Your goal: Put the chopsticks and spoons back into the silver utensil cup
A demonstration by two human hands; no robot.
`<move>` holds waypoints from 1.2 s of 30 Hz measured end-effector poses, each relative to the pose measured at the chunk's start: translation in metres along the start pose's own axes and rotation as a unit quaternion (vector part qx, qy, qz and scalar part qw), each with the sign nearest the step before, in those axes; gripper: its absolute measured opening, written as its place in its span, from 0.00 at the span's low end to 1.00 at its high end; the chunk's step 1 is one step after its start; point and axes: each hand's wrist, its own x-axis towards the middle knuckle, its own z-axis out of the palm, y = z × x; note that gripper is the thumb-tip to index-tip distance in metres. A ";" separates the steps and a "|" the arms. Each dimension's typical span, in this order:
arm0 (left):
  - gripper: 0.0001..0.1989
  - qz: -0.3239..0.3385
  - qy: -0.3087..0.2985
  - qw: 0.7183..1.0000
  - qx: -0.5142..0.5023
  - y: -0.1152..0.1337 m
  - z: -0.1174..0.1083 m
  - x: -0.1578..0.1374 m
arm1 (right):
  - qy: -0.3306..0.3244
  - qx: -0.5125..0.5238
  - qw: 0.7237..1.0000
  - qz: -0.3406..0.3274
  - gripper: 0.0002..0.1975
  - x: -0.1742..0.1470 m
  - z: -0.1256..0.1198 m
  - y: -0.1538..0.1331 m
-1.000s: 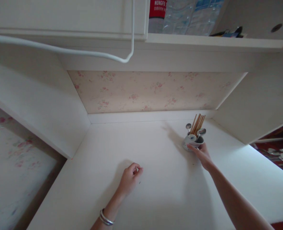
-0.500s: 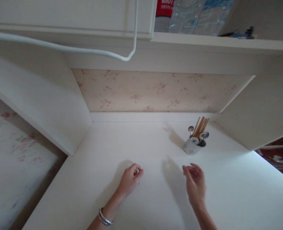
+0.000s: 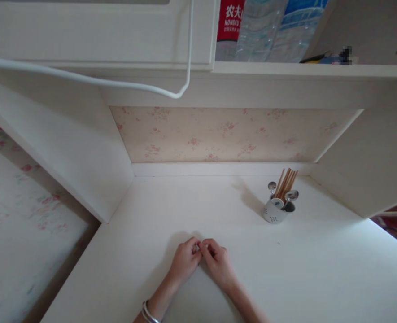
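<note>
Over the white desktop [image 3: 164, 202], my left hand [image 3: 186, 258] is closed, thumb and fingertips pinched together. My right hand [image 3: 216, 260] is pinched in the same way, and its fingertips meet those of the left. Whatever may lie between the fingertips is too small or too hidden to make out. A silver bangle [image 3: 148, 312] is on my left wrist. Farther back on the right, apart from both hands, stands a white perforated utensil holder [image 3: 271, 214]. In it are brown chopsticks [image 3: 286, 183] and metal spoons [image 3: 291, 195].
A white cable [image 3: 117, 84] hangs from the upper cabinet. Water bottles [image 3: 262, 31] stand on the open shelf [image 3: 285, 68] above. White side panels [image 3: 67, 134] flank the desk, with flowered wallpaper [image 3: 201, 134] behind. A tiny dark speck [image 3: 279, 243] lies on the desktop near the holder.
My right hand has moved left from near the utensil holder and met my left hand, its fingers closing into a pinch. The left hand has barely moved. The view has tilted slightly upward.
</note>
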 end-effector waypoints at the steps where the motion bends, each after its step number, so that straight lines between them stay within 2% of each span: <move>1: 0.07 0.003 -0.001 1.000 0.007 0.000 0.000 0.000 | 0.000 0.001 1.000 0.000 0.16 -0.001 -0.002 0.001; 8: 0.08 0.000 -0.010 1.000 -0.002 0.003 0.001 -0.001 | 0.002 0.005 1.000 -0.020 0.15 -0.001 -0.003 -0.006; 19: 0.07 -0.002 -0.007 1.000 0.004 -0.002 0.003 0.001 | 0.003 0.012 1.000 -0.014 0.14 -0.001 -0.002 -0.006; 36: 0.07 -0.005 -0.009 1.000 0.009 0.003 0.001 -0.002 | -0.003 -0.001 1.000 -0.012 0.14 -0.002 -0.003 -0.007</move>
